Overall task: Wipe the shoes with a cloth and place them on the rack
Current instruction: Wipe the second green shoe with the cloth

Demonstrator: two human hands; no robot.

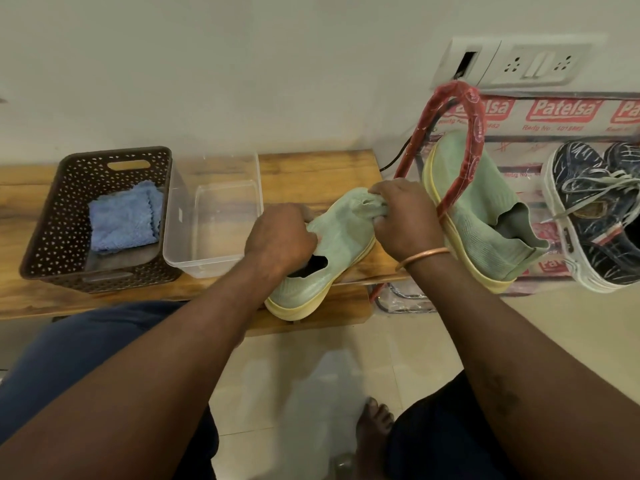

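A pale green knit shoe (332, 251) with a yellow sole lies on the wooden bench (311, 171), toe pointing away from me. My left hand (280, 237) grips it at the collar, fingers curled into the opening. My right hand (405, 220) holds a crumpled pale green cloth (369, 204) pressed against the toe. The matching green shoe (485, 216) rests tilted on the rack (472, 133), which has a red-wrapped frame, just right of my right hand. A folded blue cloth (123, 220) lies in the brown basket (45, 223).
A clear plastic tub (180, 233) stands between the basket and the shoe. A pair of dark patterned sneakers (595, 216) sits on the rack at the far right. A wall socket panel (533, 64) is above the rack. My knees and a bare foot (374, 431) are over the tiled floor.
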